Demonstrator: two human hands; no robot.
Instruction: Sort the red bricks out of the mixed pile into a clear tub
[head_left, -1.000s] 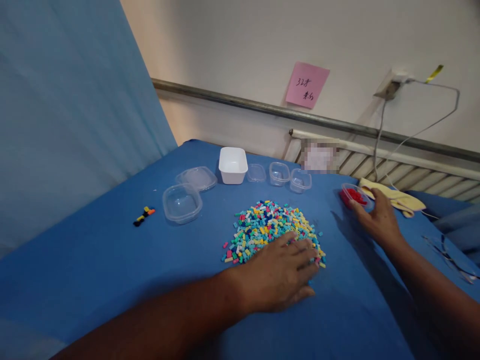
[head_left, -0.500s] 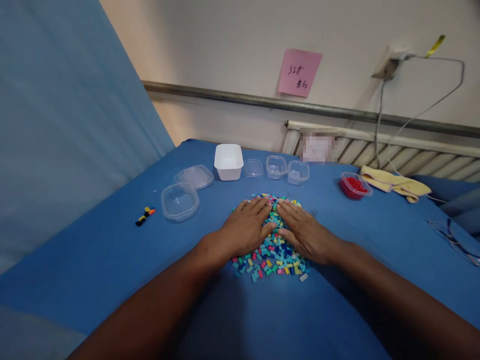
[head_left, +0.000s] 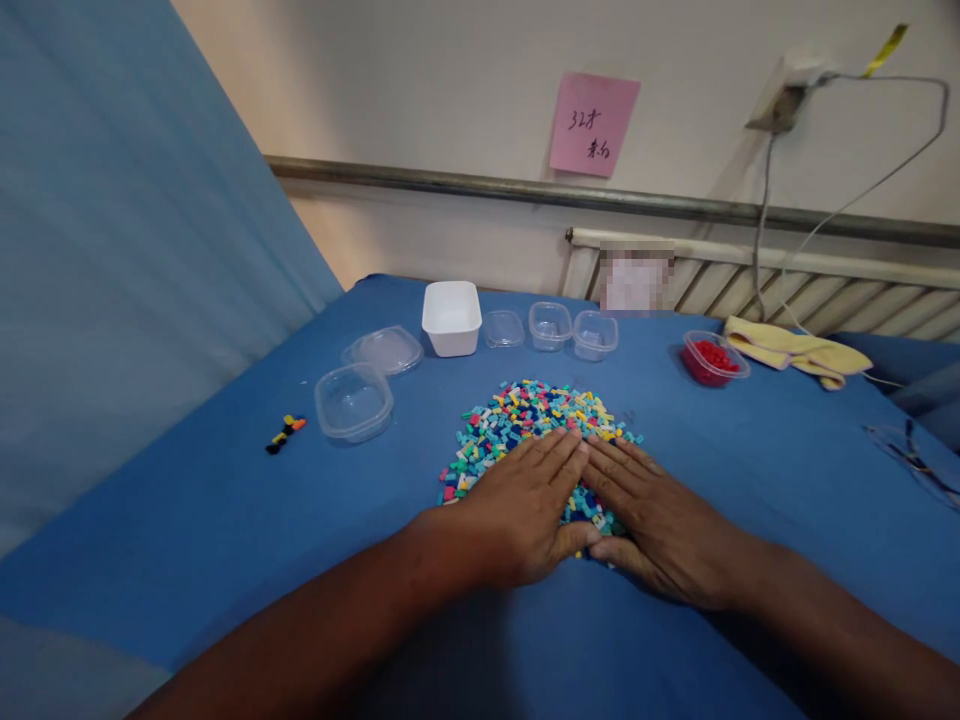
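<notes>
A heap of small toy building bricks (head_left: pixel 517 415) in turquoise, yellow, pink, white and dark blue lies spread on the blue cloth (head_left: pixel 285 560). My left hand (head_left: pixel 525 500) rests flat on the near left part of the heap, fingers stretched out. Mirroring it, my right hand (head_left: pixel 660 520) lies flat on the near right part, palm down. The fingertips meet or almost meet, and the thumbs come together at the near edge. Bricks under both palms are hidden.
Clear tubs (head_left: pixel 354 405) and lids (head_left: pixel 386 350) stand left and at the back, beside a white tub (head_left: pixel 451 320). A clear tub of red pieces (head_left: pixel 712 360), a yellow cloth (head_left: pixel 795 352) and glasses (head_left: pixel 915 460) lie right. Joined black, yellow and orange pieces (head_left: pixel 286 432) lie left.
Both hands have slid toward me over the heap and their fingertips have drawn together. More bricks show at the far side, and the near edge is now covered. The view has shifted slightly.
</notes>
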